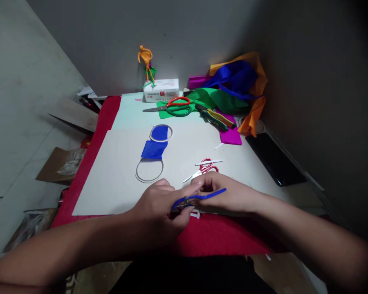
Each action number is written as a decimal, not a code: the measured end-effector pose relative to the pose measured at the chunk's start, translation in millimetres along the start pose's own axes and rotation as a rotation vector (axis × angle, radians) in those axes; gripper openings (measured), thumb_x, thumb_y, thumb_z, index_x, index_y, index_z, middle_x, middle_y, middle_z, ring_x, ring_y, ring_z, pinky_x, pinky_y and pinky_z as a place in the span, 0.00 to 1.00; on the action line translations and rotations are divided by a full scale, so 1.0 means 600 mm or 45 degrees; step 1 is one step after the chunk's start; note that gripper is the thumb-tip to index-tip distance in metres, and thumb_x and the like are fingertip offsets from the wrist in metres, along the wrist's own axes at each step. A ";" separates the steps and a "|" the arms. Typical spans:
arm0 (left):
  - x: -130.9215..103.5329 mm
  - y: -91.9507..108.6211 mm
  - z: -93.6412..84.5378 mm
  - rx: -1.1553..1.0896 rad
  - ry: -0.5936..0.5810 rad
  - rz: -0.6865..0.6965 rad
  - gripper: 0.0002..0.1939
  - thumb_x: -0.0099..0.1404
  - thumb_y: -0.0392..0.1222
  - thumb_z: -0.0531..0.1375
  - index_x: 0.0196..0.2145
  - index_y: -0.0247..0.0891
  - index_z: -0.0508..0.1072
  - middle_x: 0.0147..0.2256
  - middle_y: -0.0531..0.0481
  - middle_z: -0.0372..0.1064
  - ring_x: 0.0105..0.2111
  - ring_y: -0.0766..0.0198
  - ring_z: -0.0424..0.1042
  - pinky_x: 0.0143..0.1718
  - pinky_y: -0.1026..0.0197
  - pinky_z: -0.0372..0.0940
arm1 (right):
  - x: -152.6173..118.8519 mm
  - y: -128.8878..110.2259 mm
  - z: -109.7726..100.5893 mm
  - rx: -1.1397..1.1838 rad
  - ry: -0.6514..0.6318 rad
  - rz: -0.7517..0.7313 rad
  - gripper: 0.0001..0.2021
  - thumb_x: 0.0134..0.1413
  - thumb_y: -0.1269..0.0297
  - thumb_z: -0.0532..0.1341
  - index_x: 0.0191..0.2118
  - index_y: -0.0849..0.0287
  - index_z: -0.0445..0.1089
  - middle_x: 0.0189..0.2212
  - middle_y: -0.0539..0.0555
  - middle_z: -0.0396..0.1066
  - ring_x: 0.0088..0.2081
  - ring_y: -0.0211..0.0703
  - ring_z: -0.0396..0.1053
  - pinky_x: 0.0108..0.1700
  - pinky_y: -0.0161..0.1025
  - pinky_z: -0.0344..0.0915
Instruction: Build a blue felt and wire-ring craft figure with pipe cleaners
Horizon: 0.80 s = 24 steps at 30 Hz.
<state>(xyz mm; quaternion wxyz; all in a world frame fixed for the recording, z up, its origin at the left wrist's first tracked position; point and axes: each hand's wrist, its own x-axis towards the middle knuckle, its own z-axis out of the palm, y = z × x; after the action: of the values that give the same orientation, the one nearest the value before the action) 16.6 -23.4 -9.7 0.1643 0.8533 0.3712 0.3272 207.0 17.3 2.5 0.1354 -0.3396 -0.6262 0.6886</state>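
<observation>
My left hand (165,204) is closed near the front edge of the table, its thumb and fingers pinching a narrow blue crepe paper strip (213,195) around a small dark, wire-like piece (185,201). My right hand (222,192) meets it from the right, its fingers curled in at the same piece and partly hidden. The strip's loose end lies across the thumb side of my right hand. Just beyond are small red-handled scissors (206,166) with a white strip across them. Two tape rolls, one upper (171,132) and one lower (136,173), lie with blue paper (153,150).
Large scissors (178,107), pliers (216,118) and a white box (161,90) bearing an orange figure (145,57) stand toward the back. Crumpled coloured paper (233,79) piles at back right, near a black phone (276,159). Grey panels rise behind and right; a cardboard box (53,169) sits left.
</observation>
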 end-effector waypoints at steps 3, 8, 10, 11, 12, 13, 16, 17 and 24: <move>0.000 -0.005 0.003 0.061 0.081 0.150 0.24 0.55 0.29 0.56 0.51 0.38 0.67 0.17 0.60 0.62 0.16 0.71 0.56 0.25 0.63 0.58 | 0.002 0.000 0.001 0.165 -0.046 0.073 0.10 0.49 0.62 0.60 0.24 0.62 0.62 0.20 0.45 0.57 0.23 0.30 0.52 0.25 0.31 0.48; -0.005 -0.012 -0.001 0.129 -0.029 0.270 0.25 0.56 0.31 0.54 0.52 0.42 0.64 0.16 0.62 0.61 0.18 0.70 0.55 0.26 0.61 0.54 | 0.002 -0.001 -0.003 0.238 -0.101 0.158 0.07 0.46 0.66 0.61 0.25 0.64 0.63 0.20 0.45 0.59 0.23 0.29 0.52 0.26 0.30 0.47; -0.008 -0.015 -0.005 0.158 -0.106 0.313 0.22 0.59 0.35 0.54 0.53 0.43 0.64 0.16 0.62 0.60 0.18 0.69 0.54 0.27 0.60 0.52 | 0.002 0.000 -0.005 0.246 -0.139 0.182 0.06 0.46 0.68 0.61 0.26 0.64 0.64 0.21 0.45 0.60 0.23 0.29 0.53 0.26 0.30 0.48; -0.009 -0.016 -0.007 0.165 -0.137 0.334 0.21 0.61 0.37 0.54 0.53 0.43 0.63 0.17 0.62 0.60 0.19 0.69 0.55 0.26 0.60 0.52 | 0.002 0.001 -0.006 0.255 -0.156 0.190 0.05 0.46 0.68 0.61 0.26 0.64 0.64 0.22 0.46 0.61 0.24 0.29 0.54 0.27 0.30 0.49; -0.009 -0.017 -0.009 0.164 -0.158 0.354 0.20 0.62 0.38 0.54 0.53 0.43 0.63 0.17 0.61 0.62 0.19 0.69 0.55 0.26 0.60 0.51 | 0.002 0.002 -0.006 0.266 -0.167 0.191 0.05 0.46 0.68 0.61 0.27 0.65 0.64 0.22 0.47 0.62 0.24 0.30 0.55 0.28 0.30 0.50; -0.010 -0.018 -0.010 0.156 -0.165 0.376 0.20 0.63 0.38 0.54 0.53 0.42 0.63 0.17 0.61 0.63 0.19 0.69 0.55 0.26 0.60 0.51 | 0.002 0.003 -0.005 0.281 -0.168 0.186 0.05 0.47 0.68 0.61 0.27 0.65 0.65 0.23 0.47 0.62 0.25 0.30 0.56 0.29 0.31 0.51; -0.009 -0.020 -0.012 0.124 -0.155 0.433 0.19 0.63 0.33 0.55 0.52 0.38 0.63 0.18 0.62 0.66 0.19 0.70 0.56 0.27 0.60 0.51 | 0.001 0.007 -0.002 0.301 -0.159 0.158 0.06 0.48 0.67 0.61 0.27 0.65 0.65 0.24 0.48 0.63 0.26 0.31 0.57 0.30 0.31 0.52; -0.009 -0.021 -0.012 0.116 -0.149 0.443 0.19 0.63 0.32 0.55 0.52 0.37 0.63 0.19 0.62 0.66 0.19 0.71 0.56 0.27 0.60 0.51 | 0.001 0.008 -0.001 0.294 -0.155 0.152 0.07 0.48 0.66 0.61 0.27 0.65 0.65 0.23 0.48 0.63 0.26 0.31 0.57 0.30 0.31 0.52; -0.002 -0.018 -0.023 0.216 -0.179 0.537 0.17 0.64 0.33 0.53 0.52 0.33 0.62 0.19 0.59 0.67 0.19 0.70 0.55 0.25 0.59 0.51 | 0.000 0.007 -0.004 0.179 -0.109 0.131 0.11 0.48 0.61 0.64 0.28 0.65 0.67 0.23 0.48 0.64 0.25 0.31 0.58 0.30 0.32 0.54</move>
<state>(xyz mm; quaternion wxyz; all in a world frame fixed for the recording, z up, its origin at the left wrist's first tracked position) 1.1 -16.8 -5.9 0.0456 0.9435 0.1983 0.2617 209.2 18.3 -1.6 0.0964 -0.3311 -0.5633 0.7508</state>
